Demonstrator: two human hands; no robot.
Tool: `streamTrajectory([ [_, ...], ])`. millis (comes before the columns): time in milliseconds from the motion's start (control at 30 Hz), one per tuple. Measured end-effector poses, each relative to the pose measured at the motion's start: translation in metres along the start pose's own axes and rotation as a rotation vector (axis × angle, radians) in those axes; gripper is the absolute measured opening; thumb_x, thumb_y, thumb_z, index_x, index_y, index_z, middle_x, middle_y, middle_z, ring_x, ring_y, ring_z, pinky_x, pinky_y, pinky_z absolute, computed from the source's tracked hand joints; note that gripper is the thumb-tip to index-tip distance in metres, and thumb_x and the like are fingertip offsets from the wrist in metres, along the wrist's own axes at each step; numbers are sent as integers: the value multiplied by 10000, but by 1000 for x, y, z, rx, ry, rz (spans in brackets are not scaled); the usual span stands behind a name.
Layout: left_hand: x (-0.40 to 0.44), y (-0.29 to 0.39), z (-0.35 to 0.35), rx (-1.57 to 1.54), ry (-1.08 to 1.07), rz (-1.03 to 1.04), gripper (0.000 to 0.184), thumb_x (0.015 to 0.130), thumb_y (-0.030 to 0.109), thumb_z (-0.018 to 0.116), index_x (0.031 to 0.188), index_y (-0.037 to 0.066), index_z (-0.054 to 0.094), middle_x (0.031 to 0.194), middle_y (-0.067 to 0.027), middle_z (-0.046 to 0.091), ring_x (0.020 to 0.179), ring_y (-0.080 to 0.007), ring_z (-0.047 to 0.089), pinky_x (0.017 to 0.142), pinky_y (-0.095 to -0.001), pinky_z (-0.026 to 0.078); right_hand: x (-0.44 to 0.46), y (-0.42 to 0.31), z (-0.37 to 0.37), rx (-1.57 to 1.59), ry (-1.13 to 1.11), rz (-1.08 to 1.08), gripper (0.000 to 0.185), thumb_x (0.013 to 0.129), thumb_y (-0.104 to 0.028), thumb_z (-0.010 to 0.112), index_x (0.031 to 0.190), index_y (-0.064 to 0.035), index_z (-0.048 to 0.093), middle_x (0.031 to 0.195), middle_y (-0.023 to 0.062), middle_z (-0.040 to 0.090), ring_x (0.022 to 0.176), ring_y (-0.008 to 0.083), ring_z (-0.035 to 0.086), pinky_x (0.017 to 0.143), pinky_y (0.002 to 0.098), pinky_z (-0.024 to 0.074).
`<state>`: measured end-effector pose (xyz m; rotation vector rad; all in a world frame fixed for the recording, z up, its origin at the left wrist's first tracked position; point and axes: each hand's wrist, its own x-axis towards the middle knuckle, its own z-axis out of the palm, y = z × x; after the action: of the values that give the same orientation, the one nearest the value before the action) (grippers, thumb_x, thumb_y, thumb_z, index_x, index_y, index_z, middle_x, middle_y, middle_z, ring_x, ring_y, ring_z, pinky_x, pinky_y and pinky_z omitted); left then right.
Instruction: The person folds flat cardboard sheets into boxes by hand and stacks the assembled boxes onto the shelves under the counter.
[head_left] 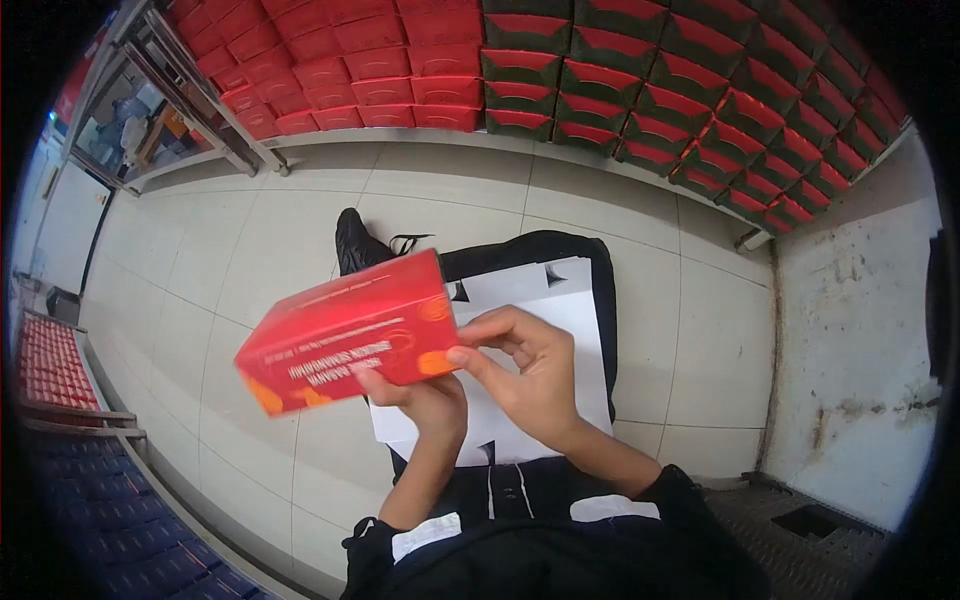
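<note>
A red cardboard box with orange patches and white lettering is held tilted above my lap. My left hand supports it from below, thumb against the lettered side and the other fingers hidden beneath. At the box's right end, the thumb and fingertips of my right hand pinch its edge. Flat white card sheets with notched cutouts lie across my lap, below both hands.
Stacked red boxes and dark boxes with red openings fill the shelf ahead. Blue boxes are stacked at lower left. A stained white wall panel stands at right. My black shoe rests on the tiled floor.
</note>
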<state>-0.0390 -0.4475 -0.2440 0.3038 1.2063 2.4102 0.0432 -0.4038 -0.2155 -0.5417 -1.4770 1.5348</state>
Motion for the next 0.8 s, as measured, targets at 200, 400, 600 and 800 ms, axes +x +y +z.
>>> streamTrajectory([
  [200,-4,37,11,-357,-22,-361,702,835,661,375,1262,105,355,1178,-66,475,1099,-210,485,931,-362,409,14,-9,-8,-486,-68,-549,309,659,-118,747,956,-86,667,972,40,624,908,192,598,850,360,445],
  [400,-18,48,12,-890,-171,-588,682,848,654,352,1255,109,394,1205,-75,480,1100,-220,489,937,-368,409,10,-6,-7,-732,-32,-852,266,639,-98,710,904,-112,697,895,3,638,825,152,611,885,355,420],
  [600,-14,62,8,-686,-294,-541,460,930,410,427,1219,52,444,1210,-108,488,1107,-231,485,956,-383,424,14,-24,-16,-893,-100,-905,236,644,-52,679,865,-128,712,852,-19,654,799,123,615,831,311,438],
  [800,-13,64,8,-806,-312,-667,475,917,375,473,1237,26,431,1224,-153,479,1133,-280,469,975,-431,406,14,-23,-21,-806,23,-906,242,646,-34,692,845,-169,717,844,-43,662,790,100,613,860,314,433],
])
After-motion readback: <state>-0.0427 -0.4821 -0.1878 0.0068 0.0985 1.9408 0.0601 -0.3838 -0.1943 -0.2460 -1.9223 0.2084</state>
